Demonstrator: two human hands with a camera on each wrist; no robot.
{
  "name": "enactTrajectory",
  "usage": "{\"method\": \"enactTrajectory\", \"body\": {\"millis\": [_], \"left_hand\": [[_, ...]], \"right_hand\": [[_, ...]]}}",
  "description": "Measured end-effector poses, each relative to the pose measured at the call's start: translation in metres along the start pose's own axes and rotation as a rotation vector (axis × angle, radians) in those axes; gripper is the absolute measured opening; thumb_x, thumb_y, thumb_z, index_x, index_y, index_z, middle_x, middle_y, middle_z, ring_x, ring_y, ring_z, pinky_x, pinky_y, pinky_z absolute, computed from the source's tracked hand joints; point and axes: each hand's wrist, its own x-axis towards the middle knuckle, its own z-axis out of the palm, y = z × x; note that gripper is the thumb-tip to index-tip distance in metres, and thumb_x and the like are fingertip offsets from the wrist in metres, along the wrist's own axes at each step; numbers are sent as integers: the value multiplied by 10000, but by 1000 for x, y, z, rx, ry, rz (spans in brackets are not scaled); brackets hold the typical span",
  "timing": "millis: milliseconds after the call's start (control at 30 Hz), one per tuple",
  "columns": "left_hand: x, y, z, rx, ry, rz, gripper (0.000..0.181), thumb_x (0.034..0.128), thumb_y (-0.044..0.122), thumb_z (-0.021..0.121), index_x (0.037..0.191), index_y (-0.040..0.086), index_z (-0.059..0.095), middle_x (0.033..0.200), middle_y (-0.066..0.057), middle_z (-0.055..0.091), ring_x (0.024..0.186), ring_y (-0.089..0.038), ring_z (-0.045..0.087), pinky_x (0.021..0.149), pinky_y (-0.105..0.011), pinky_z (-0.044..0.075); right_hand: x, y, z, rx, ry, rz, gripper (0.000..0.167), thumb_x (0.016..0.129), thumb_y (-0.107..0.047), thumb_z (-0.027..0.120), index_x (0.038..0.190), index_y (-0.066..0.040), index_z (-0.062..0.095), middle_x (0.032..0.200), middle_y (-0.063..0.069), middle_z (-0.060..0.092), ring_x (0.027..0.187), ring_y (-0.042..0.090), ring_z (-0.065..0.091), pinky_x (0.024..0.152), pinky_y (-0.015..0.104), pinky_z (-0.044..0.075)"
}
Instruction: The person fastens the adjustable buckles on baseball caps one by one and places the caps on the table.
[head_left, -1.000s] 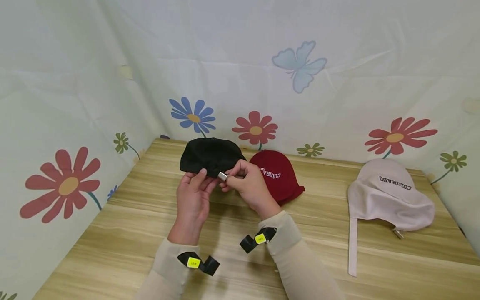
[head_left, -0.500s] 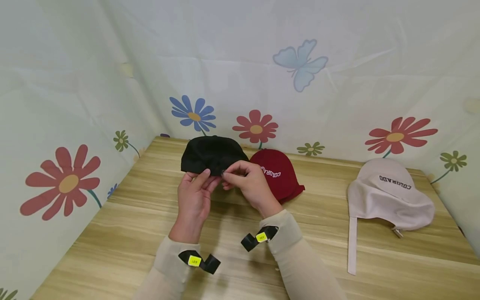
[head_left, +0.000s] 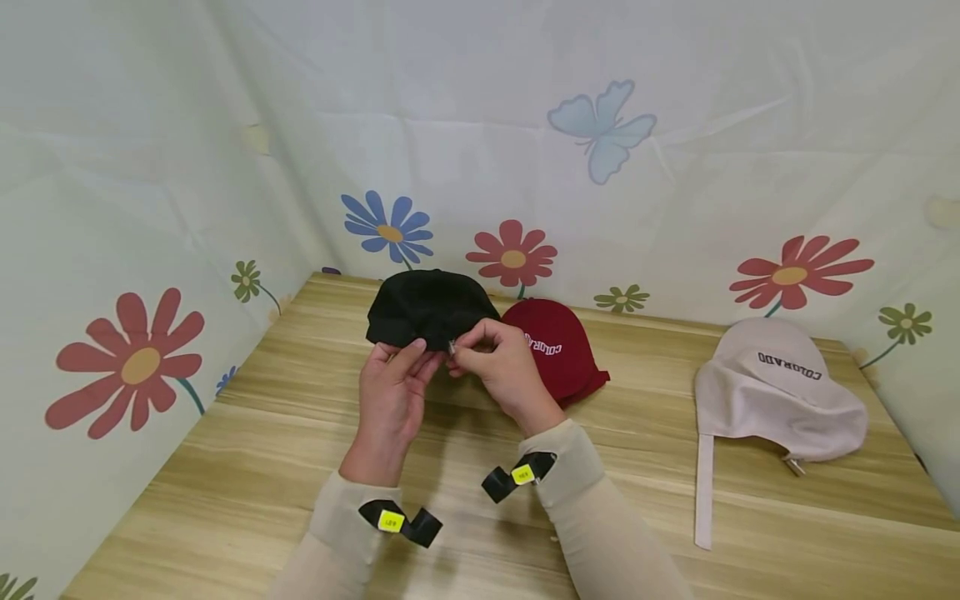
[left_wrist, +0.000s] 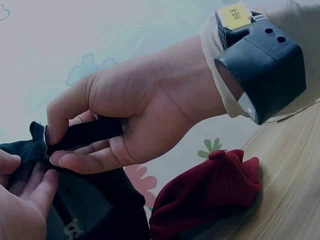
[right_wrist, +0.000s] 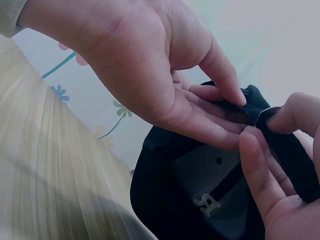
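A black cap (head_left: 431,304) is held up in front of me by both hands. My left hand (head_left: 390,392) pinches its lower edge between thumb and fingers. My right hand (head_left: 498,367) pinches a small metal buckle (head_left: 452,346) at that edge. In the left wrist view, a black strap (left_wrist: 92,132) runs from the buckle into the palm of the right hand (left_wrist: 145,95). The right wrist view shows the cap's inside, with a letter-like emblem (right_wrist: 206,205) there. Fingers hide part of the buckle.
A red cap (head_left: 555,367) with white lettering lies just right of the black one, partly behind the right hand. Farther right is a pale pink cap (head_left: 772,392), its strap (head_left: 704,492) hanging loose. Flower-printed curtains (head_left: 465,125) border the wooden table (head_left: 247,467).
The metal buckle has turned in the right fingers, from a broad shiny face to a narrow edge. The black cap and left hand have shifted slightly right.
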Motion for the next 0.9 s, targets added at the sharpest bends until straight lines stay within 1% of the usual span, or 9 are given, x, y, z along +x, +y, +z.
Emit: {"method": "enactTrajectory", "body": {"millis": [133,333,467,600,700,833,900], "left_hand": [[0,0,-1,20,-11,4,166,929,-81,544,1012,60,571,998,-71,679,839,-160,720,828,-326,583],[0,0,-1,19,-22,20,154,930,-84,542,996,54,562,990,-89,677,837,-182,727,836,-349,579],[1,0,-1,23,-7,25,150,926,-85,550,979,55,556,974,-97,687,826,-189,731,823,-361,582],[1,0,-2,43,15,40,143,915,-86,569,928,55,545,912,-91,684,783,-184,733,789,-359,592],[2,-1,-1,48,27,57,157,898,-95,589,903,55,542,859,-74,674,742,-181,725,765,-348,599],[3,-1,-1,56,34,77,172,887,-104,599,891,61,549,830,-53,665,716,-170,709,752,-331,601],[3,0,-1,65,32,79,172,889,-100,598,893,64,546,836,-48,661,726,-166,705,756,-329,601]], "right_hand": [[-1,-1,-1,6,-6,2,133,847,10,680,903,98,599,843,121,654,648,184,686,705,364,606],[-1,-2,-2,1,-3,11,151,863,-66,713,949,44,653,838,112,677,660,194,689,709,365,606],[-1,-2,-2,-46,1,3,133,862,-91,723,940,6,678,829,90,670,653,191,668,694,336,604],[-1,-2,-1,-86,3,-8,113,852,-74,724,908,6,666,808,92,658,637,194,662,700,331,603],[-1,-3,0,-103,-2,0,115,847,-61,723,900,15,653,822,145,660,632,194,672,714,341,604],[-2,-7,-1,-115,-32,46,133,854,-78,724,925,7,650,895,253,663,646,193,689,732,343,603],[-2,-10,-1,-118,-50,69,140,860,-87,720,953,1,662,928,270,667,655,198,694,737,342,603]]}}
